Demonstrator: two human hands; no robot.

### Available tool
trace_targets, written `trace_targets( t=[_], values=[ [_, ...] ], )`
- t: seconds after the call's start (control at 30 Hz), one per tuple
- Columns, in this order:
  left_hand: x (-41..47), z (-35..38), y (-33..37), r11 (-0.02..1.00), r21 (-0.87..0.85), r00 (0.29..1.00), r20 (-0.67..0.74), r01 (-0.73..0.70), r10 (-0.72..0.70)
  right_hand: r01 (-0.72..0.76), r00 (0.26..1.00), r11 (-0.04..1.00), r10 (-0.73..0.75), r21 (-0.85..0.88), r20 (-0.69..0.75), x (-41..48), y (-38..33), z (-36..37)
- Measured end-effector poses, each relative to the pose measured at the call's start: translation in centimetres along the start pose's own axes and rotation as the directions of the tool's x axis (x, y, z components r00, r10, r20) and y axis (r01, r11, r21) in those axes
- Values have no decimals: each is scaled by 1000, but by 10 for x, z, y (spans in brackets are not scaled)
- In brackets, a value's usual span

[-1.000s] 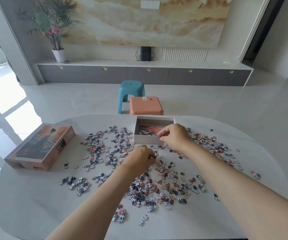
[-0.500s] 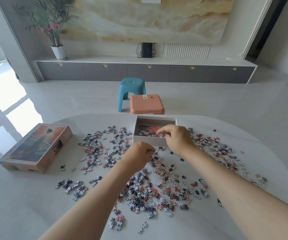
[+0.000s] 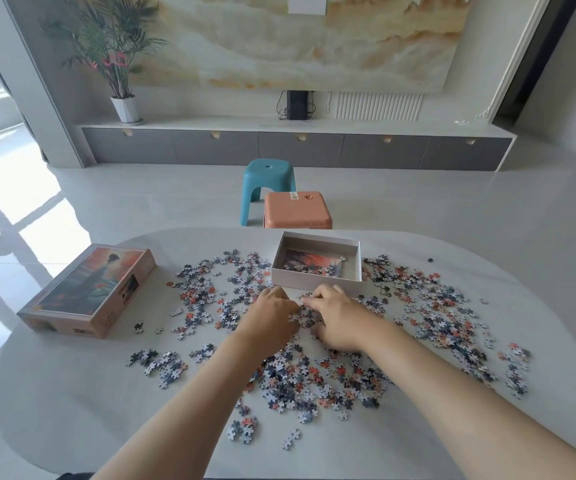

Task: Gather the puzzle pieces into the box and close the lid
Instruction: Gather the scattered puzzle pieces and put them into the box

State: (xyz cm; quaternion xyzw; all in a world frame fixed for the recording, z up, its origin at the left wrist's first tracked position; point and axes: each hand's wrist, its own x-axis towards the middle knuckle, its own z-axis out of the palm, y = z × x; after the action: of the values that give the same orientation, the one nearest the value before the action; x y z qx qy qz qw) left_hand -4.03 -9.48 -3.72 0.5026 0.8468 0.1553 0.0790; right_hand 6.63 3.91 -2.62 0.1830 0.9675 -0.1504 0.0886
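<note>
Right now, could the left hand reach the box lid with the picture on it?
Probably yes. The left hand rests on puzzle pieces mid-table, and the lid lies to its left with only flat loose pieces between, nothing tall blocking.

The left hand (image 3: 272,318) and right hand (image 3: 340,322) lie palm-down close together, fingers seemingly curled.

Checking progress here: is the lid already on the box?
No, the box stands open with a few pieces inside, while the lid lies apart at the table's left.
</note>
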Motion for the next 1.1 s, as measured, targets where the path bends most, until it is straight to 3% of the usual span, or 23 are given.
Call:
trace_targets(
  t=[0.27, 0.6, 0.7, 0.83, 0.9, 1.03, 1.1],
  values=[
    [1, -3, 13, 998, -59, 998, -60, 24, -27, -31, 997, 996, 37, 81, -72, 0, -4, -2],
    [11, -10, 19, 972, -203, 993, 41, 116, -110, -106, 985, 938, 145, 329, -97, -7, -4, -24],
    [24, -23, 24, 935, -329, 988, -31, 133, -152, -84, 963, 881, 191, 465, -188, -4, 2, -44],
    [53, -43, 28, 852, -514, 954, -195, 99, -228, -26, 853, 867, 278, 497, -441, 15, 15, -70],
    [69, -48, 30, 825, -555, 925, -249, 107, -287, 2, 841, 881, 254, 473, -477, 23, 21, -75],
    [91, -44, 32, 868, -467, 921, -238, 170, -309, 59, 958, 900, 70, 432, -278, 35, 34, -66],
    [97, -40, 30, 900, -408, 944, -211, 151, -254, 86, 932, 930, 52, 357, -359, 39, 40, -60]
  ],
)
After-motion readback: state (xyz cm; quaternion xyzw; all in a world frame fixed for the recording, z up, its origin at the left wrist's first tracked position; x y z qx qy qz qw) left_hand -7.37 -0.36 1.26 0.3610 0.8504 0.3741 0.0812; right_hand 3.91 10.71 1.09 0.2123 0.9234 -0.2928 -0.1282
